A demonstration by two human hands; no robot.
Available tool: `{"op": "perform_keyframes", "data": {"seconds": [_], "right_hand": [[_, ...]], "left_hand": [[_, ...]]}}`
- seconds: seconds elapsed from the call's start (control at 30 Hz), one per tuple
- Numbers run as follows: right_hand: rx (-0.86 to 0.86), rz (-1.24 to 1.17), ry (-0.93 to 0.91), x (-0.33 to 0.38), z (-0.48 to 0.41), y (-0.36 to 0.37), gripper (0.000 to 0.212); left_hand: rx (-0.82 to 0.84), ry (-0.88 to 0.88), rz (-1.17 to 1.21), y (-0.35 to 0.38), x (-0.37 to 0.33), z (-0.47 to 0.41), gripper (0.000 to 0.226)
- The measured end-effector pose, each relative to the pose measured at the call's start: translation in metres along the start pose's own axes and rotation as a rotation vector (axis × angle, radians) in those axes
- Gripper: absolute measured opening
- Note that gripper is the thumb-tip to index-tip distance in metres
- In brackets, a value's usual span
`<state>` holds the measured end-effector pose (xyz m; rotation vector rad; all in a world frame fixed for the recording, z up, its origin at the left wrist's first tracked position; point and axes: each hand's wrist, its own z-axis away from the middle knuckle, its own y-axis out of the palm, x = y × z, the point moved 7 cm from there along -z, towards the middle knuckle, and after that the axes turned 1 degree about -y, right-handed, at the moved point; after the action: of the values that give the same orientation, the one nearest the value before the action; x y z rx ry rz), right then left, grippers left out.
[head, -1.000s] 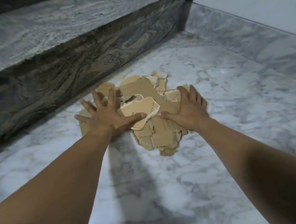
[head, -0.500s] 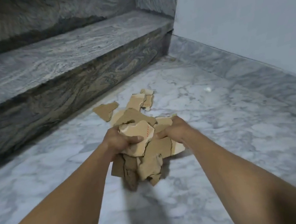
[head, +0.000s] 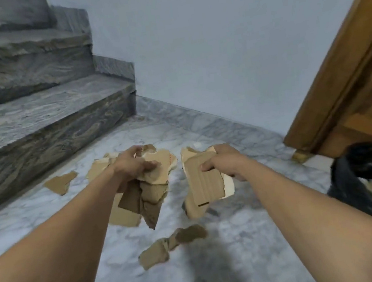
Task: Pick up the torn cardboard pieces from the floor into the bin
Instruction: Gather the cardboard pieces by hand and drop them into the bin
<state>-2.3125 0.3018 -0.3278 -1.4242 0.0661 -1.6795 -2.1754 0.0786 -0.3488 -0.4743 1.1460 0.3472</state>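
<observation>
Our clump split: left hand (head: 134, 169) and right hand (head: 223, 162) each grip cardboard pieces (head: 206, 185). Scraps (head: 170, 247) fell, so we need another pass.

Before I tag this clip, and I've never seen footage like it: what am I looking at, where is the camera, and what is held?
No machine here: a person wears a camera on the head, so every picture looks forward and down along their arms. The left hand grips a wad of torn cardboard; the right hand grips a second wad. Both are above the marble floor. One scrap lies near the stairs; another scrap is nearer, lying or falling, I cannot tell. The bin, lined with a black bag, stands at the right by a wooden door.
</observation>
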Motion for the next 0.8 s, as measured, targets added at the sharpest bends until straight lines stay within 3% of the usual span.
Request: {"op": "perform_keyframes", "data": {"seconds": [0.1, 0.2, 0.33, 0.57, 0.8], "right_hand": [[-0.067, 0.039, 0.0, 0.001, 0.023, -0.071, 0.073], [-0.153, 0.056, -0.005, 0.006, 0.06, -0.145, 0.078], [-0.283, -0.011, 0.017, -0.002, 0.111, -0.241, 0.107], [-0.568, -0.203, 0.152, -0.095, 0.186, -0.367, 0.063], [-0.606, -0.32, 0.338, -0.19, 0.229, -0.402, 0.049]], "left_hand": [[0.058, 0.082, 0.016, 0.057, -0.049, 0.008, 0.069], [0.128, 0.111, 0.059, 0.115, -0.097, 0.023, 0.063], [0.217, 0.169, 0.117, 0.193, -0.156, 0.041, 0.062], [0.319, 0.222, 0.121, 0.35, -0.212, 0.082, 0.041], [0.389, 0.13, 0.066, 0.459, -0.189, 0.112, 0.038]]}}
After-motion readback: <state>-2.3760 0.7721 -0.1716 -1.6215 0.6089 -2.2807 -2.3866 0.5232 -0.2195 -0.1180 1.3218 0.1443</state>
